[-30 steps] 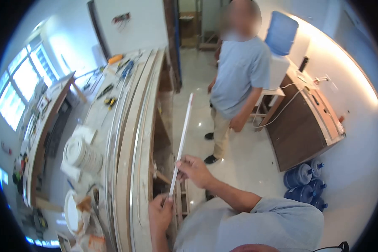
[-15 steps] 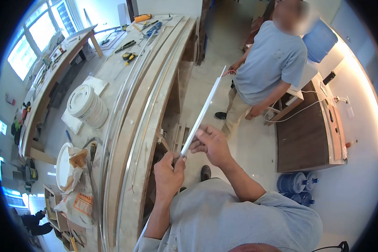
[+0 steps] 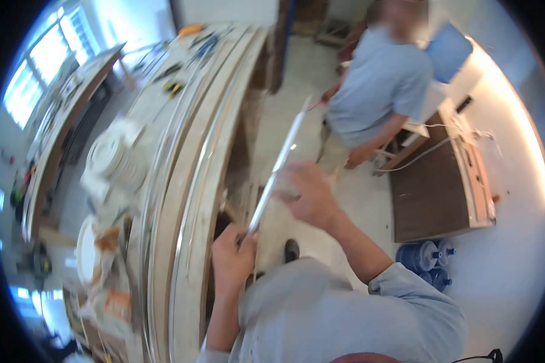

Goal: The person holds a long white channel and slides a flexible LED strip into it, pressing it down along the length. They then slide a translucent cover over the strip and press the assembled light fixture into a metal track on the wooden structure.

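A long thin white strip (image 3: 283, 151) slants up and away from me in front of my body. My left hand (image 3: 233, 257) is closed round its near end. Higher up, my right hand (image 3: 307, 195) is at the strip's right side, blurred by motion; whether its fingers grip the strip is not clear. Near the strip's far end, a red wire (image 3: 315, 104) shows beside the hand of a co-worker (image 3: 375, 85).
Left of me a long workbench (image 3: 177, 242) bears metal strips, tools, a white bucket (image 3: 108, 151) and a torn bag (image 3: 112, 305). On the right stand a brown cabinet (image 3: 430, 190) and blue water bottles (image 3: 416, 257).
The view has shifted slightly and blurred. My right hand has moved up along the strip. The co-worker's upper body is bent lower.
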### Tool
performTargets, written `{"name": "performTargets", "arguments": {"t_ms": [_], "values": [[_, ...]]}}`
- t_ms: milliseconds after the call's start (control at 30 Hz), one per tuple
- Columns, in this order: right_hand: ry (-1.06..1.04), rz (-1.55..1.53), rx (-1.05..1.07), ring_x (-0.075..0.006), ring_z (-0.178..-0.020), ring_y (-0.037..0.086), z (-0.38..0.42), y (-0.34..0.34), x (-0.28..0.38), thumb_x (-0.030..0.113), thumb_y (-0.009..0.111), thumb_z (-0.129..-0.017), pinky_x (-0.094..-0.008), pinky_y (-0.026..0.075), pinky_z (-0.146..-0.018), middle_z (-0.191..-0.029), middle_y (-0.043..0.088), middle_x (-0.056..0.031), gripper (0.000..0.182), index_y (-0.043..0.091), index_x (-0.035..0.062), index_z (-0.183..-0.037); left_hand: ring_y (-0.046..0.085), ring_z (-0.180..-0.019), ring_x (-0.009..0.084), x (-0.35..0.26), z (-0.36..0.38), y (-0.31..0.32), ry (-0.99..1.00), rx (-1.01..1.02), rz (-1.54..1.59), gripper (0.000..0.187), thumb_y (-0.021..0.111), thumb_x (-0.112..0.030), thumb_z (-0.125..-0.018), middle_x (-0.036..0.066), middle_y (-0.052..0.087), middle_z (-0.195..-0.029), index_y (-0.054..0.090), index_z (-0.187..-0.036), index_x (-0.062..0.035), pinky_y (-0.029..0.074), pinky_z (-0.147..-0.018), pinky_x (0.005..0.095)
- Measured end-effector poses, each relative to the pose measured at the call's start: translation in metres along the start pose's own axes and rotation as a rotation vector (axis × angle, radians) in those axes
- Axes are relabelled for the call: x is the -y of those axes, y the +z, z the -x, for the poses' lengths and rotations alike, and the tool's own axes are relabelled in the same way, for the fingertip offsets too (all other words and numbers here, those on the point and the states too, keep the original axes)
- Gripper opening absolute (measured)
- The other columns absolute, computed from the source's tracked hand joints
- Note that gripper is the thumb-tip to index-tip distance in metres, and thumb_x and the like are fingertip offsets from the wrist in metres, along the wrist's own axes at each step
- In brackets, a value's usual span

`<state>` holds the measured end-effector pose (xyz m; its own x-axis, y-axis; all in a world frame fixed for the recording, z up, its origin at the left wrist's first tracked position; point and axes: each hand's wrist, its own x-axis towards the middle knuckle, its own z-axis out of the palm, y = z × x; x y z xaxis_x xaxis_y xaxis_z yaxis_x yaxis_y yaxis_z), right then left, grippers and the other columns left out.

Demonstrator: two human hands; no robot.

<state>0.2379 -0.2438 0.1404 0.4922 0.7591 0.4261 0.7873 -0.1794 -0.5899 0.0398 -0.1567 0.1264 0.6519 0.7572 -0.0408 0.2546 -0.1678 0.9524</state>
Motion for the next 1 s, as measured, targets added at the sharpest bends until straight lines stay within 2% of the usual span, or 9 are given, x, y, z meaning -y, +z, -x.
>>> {"name": "performTargets", "arguments": {"t_ms": [33,67,167,300,467,533,633,767,1000], "values": [[-0.38,0.188,-0.028,-0.0348,-0.107,0.06,-0.004,-0.006,-0.006,0.014,0.075,-0.081,-0.0487,0.047,-0.09,-0.117,0.061,-0.0159,0.029,0.065,0.0098,-0.108,0.057,-0.06,0.0094,0.002,0.001,0.001,0.03,-0.001,0.045,0.008,0.067,-0.004,-0.087,0.007,0.063,-0.069,0.066,-0.09,0.0031,0.044,-0.055,0.0272],[-0.453,0.175,0.09,-0.0363,-0.125,0.047,-0.008,-0.012,-0.011,0.013,0.072,-0.08,-0.0513,0.036,-0.103,-0.128,0.053,-0.0143,0.032,0.066,0.014,-0.111,0.055,-0.057,0.0087,0.007,0.001,0.0,-0.031,0.028,0.066,0.008,0.067,-0.004,-0.087,0.007,0.063,-0.068,0.066,-0.091,0.0028,0.043,-0.052,0.026],[-0.622,0.309,0.061,-0.03,-0.119,0.052,-0.023,-0.024,-0.016,0.017,0.069,-0.078,-0.0497,0.039,-0.101,-0.114,0.055,-0.0089,0.025,0.064,0.0122,-0.101,0.051,-0.049,0.0081,0.027,-0.004,-0.001,-0.111,0.069,0.123,0.007,0.065,-0.003,-0.088,0.006,0.062,-0.065,0.064,-0.093,0.0021,0.038,-0.043,0.0235],[-0.842,0.391,0.087,-0.0232,-0.107,0.055,-0.036,-0.031,-0.01,0.019,0.064,-0.077,-0.0463,0.041,-0.1,-0.096,0.053,-0.0041,0.014,0.058,0.0119,-0.088,0.051,-0.048,0.0083,0.034,-0.009,0.001,-0.103,0.064,0.194,0.007,0.064,-0.002,-0.089,0.006,0.062,-0.065,0.063,-0.093,0.0033,0.037,-0.042,0.0231],[-0.796,0.369,0.196,-0.0216,-0.093,0.057,-0.039,-0.034,0.002,0.014,0.064,-0.082,-0.0427,0.044,-0.092,-0.091,0.054,-0.0041,0.009,0.059,0.0109,-0.089,0.05,-0.047,0.0079,0.018,-0.01,-0.01,-0.169,0.055,0.244,0.007,0.064,-0.002,-0.089,0.007,0.061,-0.064,0.062,-0.091,0.0042,0.037,-0.041,0.0227],[-0.691,0.362,0.333,-0.0194,-0.087,0.06,-0.042,-0.03,-0.001,0.024,0.066,-0.083,-0.0389,0.044,-0.081,-0.082,0.056,-0.0009,0.012,0.06,0.0134,-0.084,0.05,-0.046,0.0077,0.019,-0.01,-0.009,-0.158,0.057,0.286,0.006,0.065,-0.002,-0.089,0.007,0.061,-0.063,0.061,-0.091,0.0038,0.037,-0.041,0.0225],[-0.676,0.256,0.387,-0.0193,-0.081,0.061,-0.054,-0.025,-0.006,0.032,0.067,-0.086,-0.04,0.042,-0.078,-0.076,0.056,0.0009,0.018,0.062,0.0149,-0.081,0.049,-0.046,0.0074,0.031,-0.01,-0.01,-0.131,0.054,0.269,0.007,0.066,-0.002,-0.089,0.007,0.061,-0.063,0.061,-0.091,0.0028,0.036,-0.04,0.0223],[-0.603,0.271,0.462,-0.0192,-0.08,0.059,-0.057,-0.018,-0.005,0.033,0.07,-0.085,-0.0403,0.039,-0.076,-0.077,0.054,0.0007,0.019,0.061,0.0156,-0.082,0.048,-0.045,0.0072,0.047,-0.01,-0.007,-0.064,0.046,0.165,0.009,0.067,-0.004,-0.089,0.006,0.06,-0.062,0.061,-0.09,0.0016,0.036,-0.039,0.0225],[-0.616,0.348,0.339,-0.0206,-0.084,0.057,-0.054,-0.007,0.004,0.033,0.072,-0.083,-0.0451,0.038,-0.087,-0.081,0.053,-0.0002,0.02,0.061,0.0157,-0.082,0.047,-0.043,0.0069,0.045,-0.015,-0.012,-0.092,0.083,0.21,0.011,0.066,-0.008,-0.09,0.005,0.058,-0.06,0.06,-0.088,0.0013,0.034,-0.039,0.0222]]}}
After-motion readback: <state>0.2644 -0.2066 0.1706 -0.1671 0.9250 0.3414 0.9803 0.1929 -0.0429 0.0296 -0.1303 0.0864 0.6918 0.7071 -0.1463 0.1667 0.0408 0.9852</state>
